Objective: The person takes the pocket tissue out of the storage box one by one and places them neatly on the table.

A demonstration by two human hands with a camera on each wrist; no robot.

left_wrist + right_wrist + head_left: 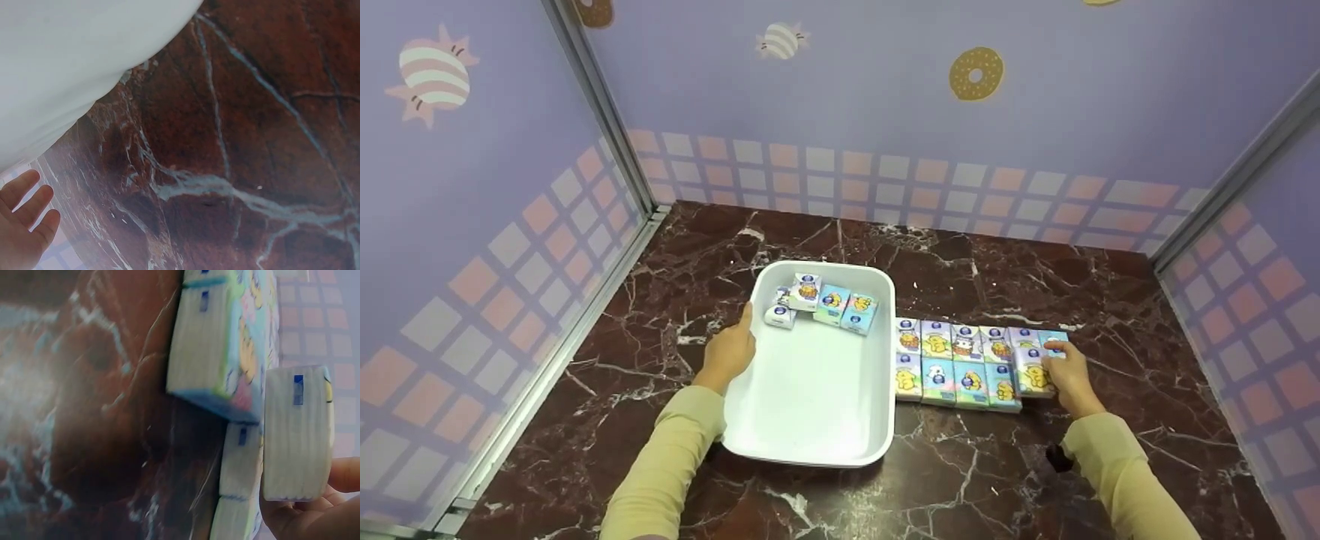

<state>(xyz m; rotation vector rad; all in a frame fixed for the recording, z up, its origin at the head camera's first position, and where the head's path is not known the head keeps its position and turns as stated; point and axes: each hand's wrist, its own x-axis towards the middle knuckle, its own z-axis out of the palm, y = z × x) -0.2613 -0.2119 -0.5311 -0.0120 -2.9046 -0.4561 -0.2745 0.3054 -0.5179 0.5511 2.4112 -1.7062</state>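
Observation:
In the head view, my left hand (729, 351) is at the left side of a white plastic tub (810, 394). Its fingers (35, 208) look straight in the left wrist view, beside the tub's outer wall. With my right hand (1072, 381) I pinch a pocket tissue pack (1033, 373) at the right end of the rows. The right wrist view shows that pack end-on, raised beside its neighbours, thumb and fingers on its sides. Two rows of tissue packs (971, 381) with cartoon prints lie against the tub's right side. Several more packs (832, 304) lie at the tub's far end.
Dark red marble-patterned tabletop (960, 472) runs under everything. A purple back wall (870, 90) with printed sweets and a chequered band stands behind, with matching panels left and right. A small dark object (1059, 458) shows by the right cuff.

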